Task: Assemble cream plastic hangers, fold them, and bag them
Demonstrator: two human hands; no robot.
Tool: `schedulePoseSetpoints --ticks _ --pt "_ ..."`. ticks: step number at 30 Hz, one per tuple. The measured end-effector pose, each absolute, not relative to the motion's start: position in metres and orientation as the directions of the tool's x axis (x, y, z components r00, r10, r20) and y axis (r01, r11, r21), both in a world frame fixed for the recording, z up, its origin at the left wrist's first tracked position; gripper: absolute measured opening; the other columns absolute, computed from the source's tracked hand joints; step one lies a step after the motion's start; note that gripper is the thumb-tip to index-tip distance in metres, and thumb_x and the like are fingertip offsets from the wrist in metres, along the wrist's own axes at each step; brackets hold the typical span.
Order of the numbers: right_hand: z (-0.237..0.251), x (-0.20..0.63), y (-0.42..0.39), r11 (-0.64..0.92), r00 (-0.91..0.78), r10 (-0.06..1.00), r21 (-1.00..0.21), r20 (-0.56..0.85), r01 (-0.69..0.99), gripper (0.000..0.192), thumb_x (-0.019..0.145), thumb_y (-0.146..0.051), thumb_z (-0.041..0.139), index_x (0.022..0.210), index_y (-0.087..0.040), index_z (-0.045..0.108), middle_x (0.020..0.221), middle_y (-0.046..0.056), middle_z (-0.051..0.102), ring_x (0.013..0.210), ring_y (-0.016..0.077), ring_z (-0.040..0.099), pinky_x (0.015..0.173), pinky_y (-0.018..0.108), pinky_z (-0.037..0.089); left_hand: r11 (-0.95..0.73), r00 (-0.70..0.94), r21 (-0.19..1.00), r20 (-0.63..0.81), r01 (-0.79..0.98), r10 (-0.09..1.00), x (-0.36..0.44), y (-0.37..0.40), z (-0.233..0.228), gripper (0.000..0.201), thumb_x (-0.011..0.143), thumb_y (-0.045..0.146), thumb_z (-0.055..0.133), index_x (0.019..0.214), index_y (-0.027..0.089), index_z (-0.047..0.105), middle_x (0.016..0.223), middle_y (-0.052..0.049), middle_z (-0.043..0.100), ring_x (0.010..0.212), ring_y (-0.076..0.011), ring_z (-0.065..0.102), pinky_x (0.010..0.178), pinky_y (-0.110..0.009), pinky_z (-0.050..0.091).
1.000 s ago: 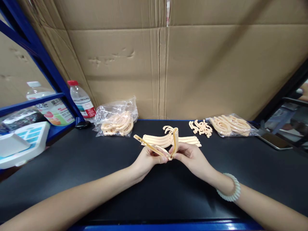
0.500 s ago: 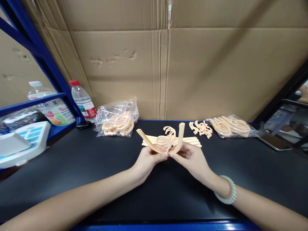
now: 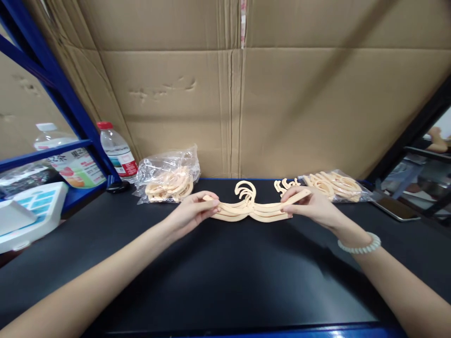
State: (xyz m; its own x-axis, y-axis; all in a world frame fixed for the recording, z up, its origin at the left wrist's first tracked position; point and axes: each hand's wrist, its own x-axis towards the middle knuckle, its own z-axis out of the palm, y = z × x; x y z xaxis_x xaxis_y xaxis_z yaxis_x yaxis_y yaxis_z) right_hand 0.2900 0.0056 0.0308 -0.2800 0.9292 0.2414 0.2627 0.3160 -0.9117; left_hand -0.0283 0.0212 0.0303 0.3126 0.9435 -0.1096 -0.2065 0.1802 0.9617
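Black and smooth, the table top (image 3: 218,277) ran wide across the front, with a blue edge along the near side. Brown cardboard (image 3: 232,103) stood like a wall behind it. The left hand (image 3: 192,213) pinched one end of a peach plastic hanger (image 3: 252,209), and the right hand (image 3: 313,204) pinched the other end. The hanger was spread out flat, on top of a small stack of the same hangers in the middle of the table. A clear bag of peach parts (image 3: 167,180) lay at the back left, and another bag (image 3: 333,185) lay at the back right, with loose hooks (image 3: 282,185) beside it. A water bottle (image 3: 116,152) with a red cap stood by a blue shelf post (image 3: 59,89). A white machine (image 3: 26,213) sat far left.
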Motion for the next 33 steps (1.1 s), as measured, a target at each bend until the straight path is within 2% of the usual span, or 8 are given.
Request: schedulePoseSetpoints --ticks 3,5,8,10,12,15,23,33 --pt "0.036 0.302 0.008 0.394 -0.323 0.909 -0.794 0.263 0.464 0.025 0.066 -0.038 0.078 0.078 -0.017 0.071 0.073 0.003 0.068 0.061 0.0157 0.061 0.054 0.026 0.046 0.03 0.396 0.999 -0.044 0.043 0.917 -0.044 0.034 0.036 0.021 0.065 0.023 0.081 0.076 0.015 0.064 0.072 0.0 0.067 0.072 -0.011 0.064 0.07 -0.019 0.051" --pt "0.036 0.302 0.007 0.41 -0.38 0.896 -0.752 0.228 0.516 0.028 0.067 -0.042 0.078 0.078 -0.017 0.072 0.071 0.003 0.068 0.06 0.0154 0.06 0.053 0.026 0.043 -0.155 0.481 0.954 0.013 0.256 0.876 -0.051 0.039 0.039 0.02 0.068 0.027 0.077 0.077 0.016 0.065 0.074 0.0 0.068 0.073 -0.0131 0.065 0.07 -0.022 0.051" --pt "0.034 0.297 0.006 0.447 -0.469 0.862 -0.727 0.194 0.52 0.029 0.068 -0.044 0.077 0.079 -0.017 0.071 0.073 0.003 0.068 0.063 0.0155 0.059 0.057 0.026 0.043 -0.478 0.592 0.713 0.11 0.512 0.798 -0.058 0.04 0.043 0.015 0.074 0.031 0.071 0.078 0.017 0.065 0.075 0.0 0.068 0.072 -0.015 0.063 0.069 -0.025 0.049" --pt "0.031 0.295 0.006 0.492 -0.519 0.831 -0.702 0.202 0.515 0.028 0.07 -0.043 0.076 0.08 -0.017 0.072 0.076 0.003 0.068 0.069 0.0163 0.06 0.063 0.028 0.044 -0.644 0.664 0.496 0.167 0.583 0.729 -0.06 0.04 0.045 0.014 0.078 0.032 0.067 0.078 0.018 0.066 0.078 -0.001 0.067 0.075 -0.0158 0.062 0.071 -0.026 0.047" --pt "0.028 0.294 0.008 0.522 -0.553 0.809 -0.678 0.201 0.517 0.027 0.071 -0.041 0.076 0.082 -0.017 0.072 0.076 0.004 0.067 0.07 0.0163 0.06 0.066 0.028 0.045 -0.736 0.729 0.346 0.179 0.582 0.661 -0.062 0.04 0.046 0.015 0.08 0.033 0.066 0.079 0.018 0.067 0.083 -0.002 0.064 0.079 -0.0165 0.06 0.074 -0.027 0.046" --pt "0.024 0.295 0.009 0.557 -0.574 0.793 -0.623 0.203 0.549 0.024 0.074 -0.039 0.074 0.083 -0.016 0.073 0.077 0.004 0.065 0.069 0.0156 0.059 0.065 0.028 0.045 -0.784 0.772 0.254 0.169 0.567 0.613 -0.064 0.04 0.045 0.014 0.083 0.033 0.063 0.082 0.019 0.068 0.087 -0.003 0.06 0.084 -0.0166 0.059 0.075 -0.026 0.045" --pt "0.022 0.292 0.007 0.638 -0.623 0.76 -0.398 0.186 0.659 0.011 0.077 -0.027 0.071 0.078 -0.016 0.072 0.081 0.006 0.061 0.076 0.0171 0.056 0.069 0.029 0.044 -0.85 0.83 0.139 0.185 0.507 0.526 -0.061 0.039 0.04 0.014 0.087 0.027 0.06 0.078 0.019 0.068 0.079 -0.003 0.063 0.091 -0.0195 0.053 0.077 -0.027 0.043" --pt "0.016 0.294 0.011 0.607 -0.583 0.79 -0.383 0.191 0.696 0.002 0.077 -0.017 0.065 0.077 -0.017 0.063 0.077 0.004 0.063 0.076 0.0182 0.056 0.068 0.029 0.044 -0.818 0.811 -0.063 0.195 0.572 0.552 -0.059 0.04 0.035 0.017 0.089 0.024 0.052 0.079 0.017 0.065 0.086 -0.006 0.059 0.08 -0.0184 0.055 0.071 -0.029 0.044"
